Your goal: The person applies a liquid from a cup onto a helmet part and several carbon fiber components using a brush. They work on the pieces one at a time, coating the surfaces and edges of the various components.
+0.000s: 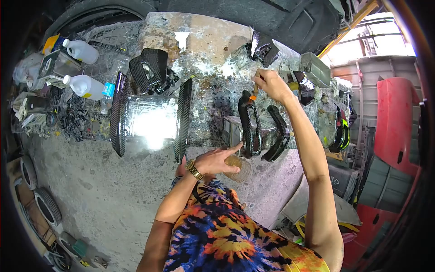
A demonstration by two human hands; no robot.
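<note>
My right hand (270,86) is closed around a small brush (254,89), whose orange end points down at the top of a glossy black carbon-fibre part (247,122). That part is long, with a slot along it, and stands at the near edge of the workbench. Below it, my left hand (218,160) has its fingers spread, the index fingertip at or very near the part's lower end. A gold watch (193,169) is on that wrist. Just right of the slotted part is a second curved black part (277,135).
Two long carbon-fibre strips (183,120) flank a shiny sheet at the left of the messy workbench (204,104). White jugs (84,87) and a water bottle (107,96) stand farther left. A metal can (315,69) is at the back right, red panels (393,124) beyond.
</note>
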